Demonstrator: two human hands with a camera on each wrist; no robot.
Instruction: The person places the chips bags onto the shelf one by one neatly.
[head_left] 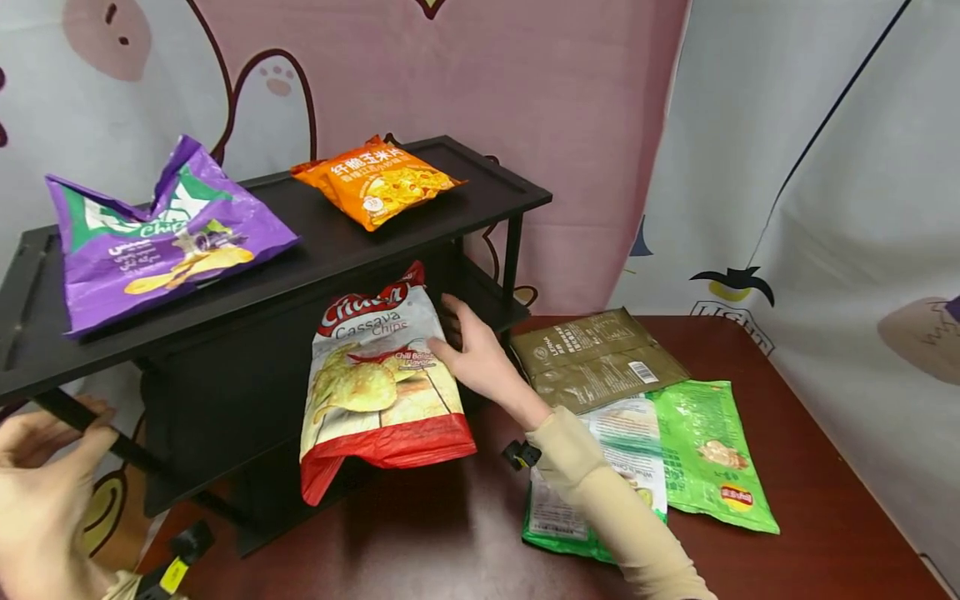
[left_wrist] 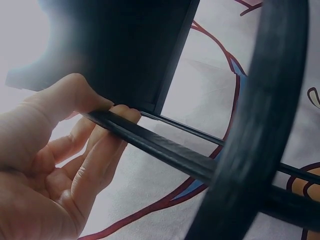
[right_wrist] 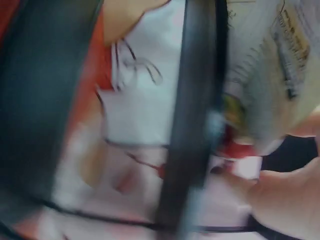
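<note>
My right hand (head_left: 480,350) grips the right edge of a red and white bag of cassava chips (head_left: 390,375), thumb on its printed front and fingers behind. The bag leans back, its top under the upper board of a black two-tier shelf (head_left: 247,242), its red bottom end toward me. In the blurred right wrist view, the hand (right_wrist: 287,195) shows at the right beside the bag. At the left end, my left hand (head_left: 52,483) holds a slim black bar of the shelf; in the left wrist view the hand (left_wrist: 65,160) pinches it between thumb and fingers.
On the top board lie a purple chip bag (head_left: 172,242) and an orange corn chip bag (head_left: 378,183). To the right, on the brown table (head_left: 442,533), are a brown packet (head_left: 600,358), a white and green bag (head_left: 622,425) and a bright green bag (head_left: 708,450).
</note>
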